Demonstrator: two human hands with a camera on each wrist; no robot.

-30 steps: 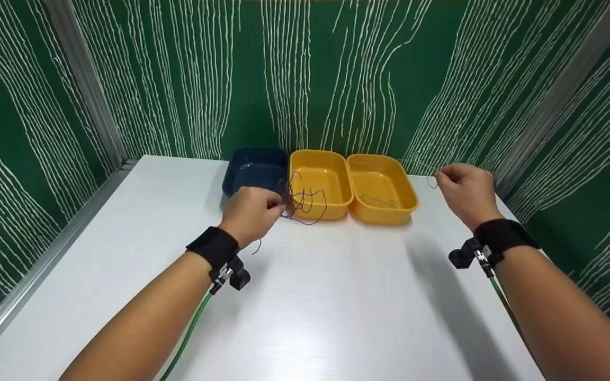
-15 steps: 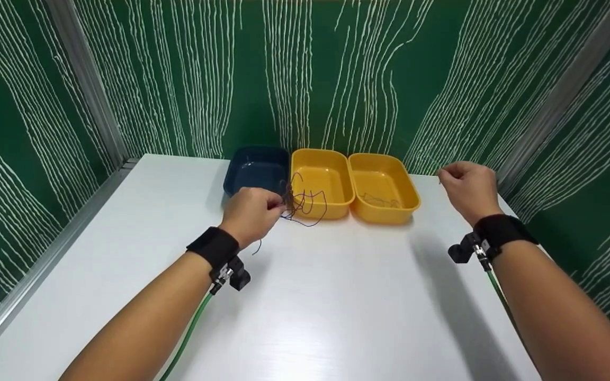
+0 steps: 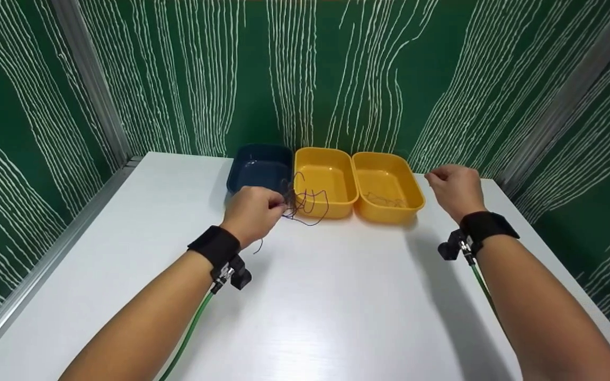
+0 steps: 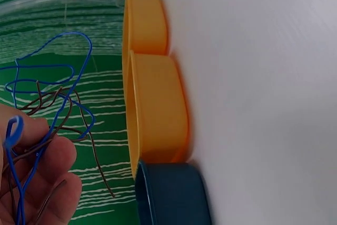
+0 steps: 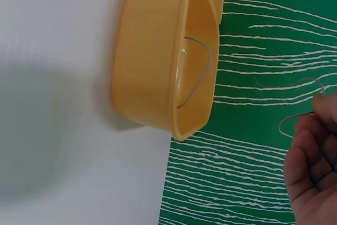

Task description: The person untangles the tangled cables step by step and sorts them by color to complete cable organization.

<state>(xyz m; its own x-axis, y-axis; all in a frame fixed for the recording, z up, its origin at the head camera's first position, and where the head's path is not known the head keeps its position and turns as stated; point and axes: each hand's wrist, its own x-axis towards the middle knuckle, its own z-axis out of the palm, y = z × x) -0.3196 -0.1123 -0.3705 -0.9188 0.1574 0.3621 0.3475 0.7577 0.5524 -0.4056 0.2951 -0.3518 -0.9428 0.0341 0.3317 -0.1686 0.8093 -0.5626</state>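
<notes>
My left hand [image 3: 252,211] pinches a loose tangle of thin wires in front of the blue bin. In the left wrist view, blue wire [image 4: 90,46] and brown wire [image 4: 93,143] loop out between the fingers. At the right, my right hand [image 3: 457,191] is raised beside the right yellow bin [image 3: 389,214]. Its thumb and finger pinch a thin grey wire [image 5: 280,126], which curls out toward the bin in the right wrist view. Inside that bin lies some grey wire [image 5: 209,59].
A dark blue bin [image 3: 233,172] and a middle yellow bin [image 3: 331,210] stand in a row with the right one along the back of the white table [image 3: 305,296]. Green walls [image 3: 252,79] with white streaks enclose the back and sides.
My right hand has shifted slightly left, closer to the right yellow bin. The left hand keeps its grip on the wires, nearly still.
</notes>
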